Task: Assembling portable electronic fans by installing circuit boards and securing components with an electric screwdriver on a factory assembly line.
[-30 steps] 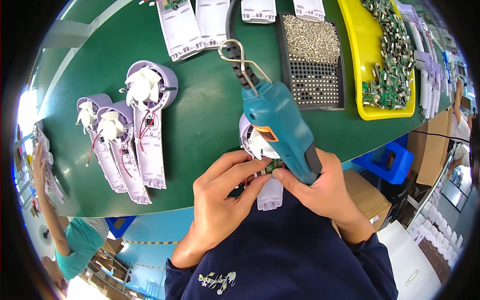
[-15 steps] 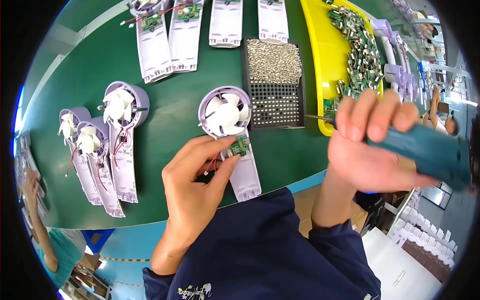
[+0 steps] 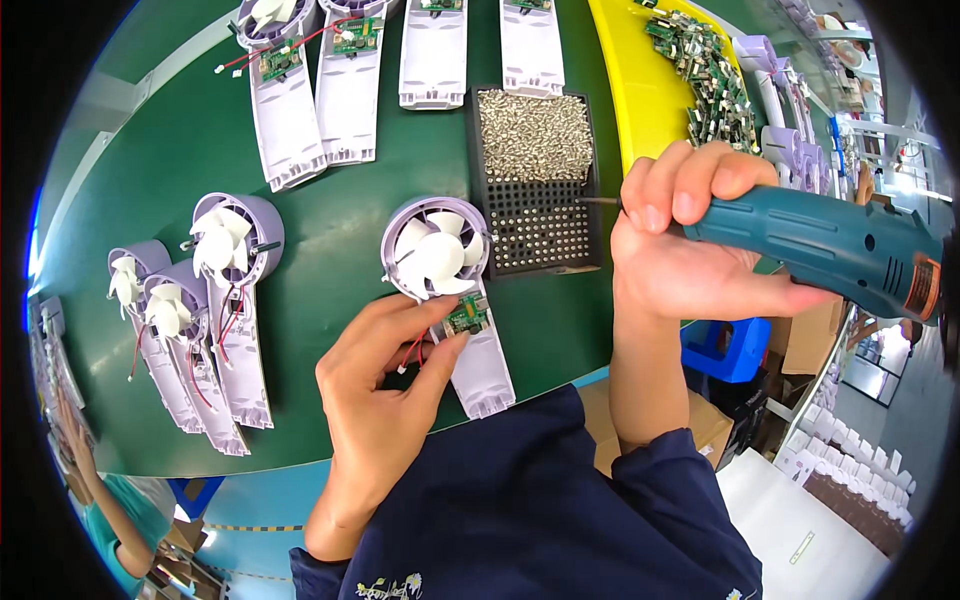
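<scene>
Lavender plastic fan unit with white blades and a flat open handle (image 3: 450, 270) lies on the green tabletop (image 3: 330, 250), in front of the person, fan end away from the body. Versus one second ago: the teal corded-type electric screwdriver (image 3: 810, 235) is off the unit, swung out to the right; then, both hands were at the unit. Versus half a second ago: its thin metal bit (image 3: 602, 202) now reaches over the right rim of the black rectangular screw tray (image 3: 597, 230); contact with a screw, can't tell.

Containers: screw tray has loose silver screws (image 3: 535, 135) heaped at the far end, rows of holes nearer, many filled. Yellow plastic tray (image 3: 640, 90) holds a pile of small green circuit boards (image 3: 708, 85).

Left hand (image 3: 375, 390): thumb and fingers pinch the green circuit board seated on the handle (image 3: 467, 315), red wires (image 3: 412, 350) beside it. Right hand (image 3: 685, 235): fingers wrapped around the screwdriver, well apart from the unit. Unit sits just right of the left hand, left of the right hand, near the screw tray.
</scene>
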A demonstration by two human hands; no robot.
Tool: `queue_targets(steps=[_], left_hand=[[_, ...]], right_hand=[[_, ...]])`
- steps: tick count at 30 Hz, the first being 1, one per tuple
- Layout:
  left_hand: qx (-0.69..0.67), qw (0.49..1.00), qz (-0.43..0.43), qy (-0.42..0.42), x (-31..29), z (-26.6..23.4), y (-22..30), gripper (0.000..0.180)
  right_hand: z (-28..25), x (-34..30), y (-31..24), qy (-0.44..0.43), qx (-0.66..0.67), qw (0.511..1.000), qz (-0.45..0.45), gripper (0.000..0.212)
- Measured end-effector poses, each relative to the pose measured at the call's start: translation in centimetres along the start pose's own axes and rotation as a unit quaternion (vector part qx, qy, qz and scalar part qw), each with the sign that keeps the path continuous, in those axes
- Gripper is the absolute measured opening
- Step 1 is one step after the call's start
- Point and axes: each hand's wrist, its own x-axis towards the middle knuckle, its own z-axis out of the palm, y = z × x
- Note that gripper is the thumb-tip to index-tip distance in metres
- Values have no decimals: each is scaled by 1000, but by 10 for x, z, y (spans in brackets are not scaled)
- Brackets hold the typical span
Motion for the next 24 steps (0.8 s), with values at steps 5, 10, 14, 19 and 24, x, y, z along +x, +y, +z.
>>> queue_targets(steps=[5, 10, 14, 19, 24], left_hand=[[26, 1000, 0, -12, 2, -2, 1, 27], [-1, 1000, 8, -7, 3, 1, 1, 27], [3, 1000, 2, -10, 1, -2, 1, 26], [-16, 1000, 4, -7, 2, -1, 3, 26], [-12, 999, 38, -9, 1, 0, -1, 26]], right_hand=[[-1, -1, -1, 20, -8, 1000, 9, 104], [1, 0, -1, 11, -20, 1000, 6, 105], [7, -1, 3, 1, -30, 1000, 0, 105], [13, -4, -1, 22, -26, 999, -9, 104], [35, -10, -32, -61, -14, 998, -1, 88]])
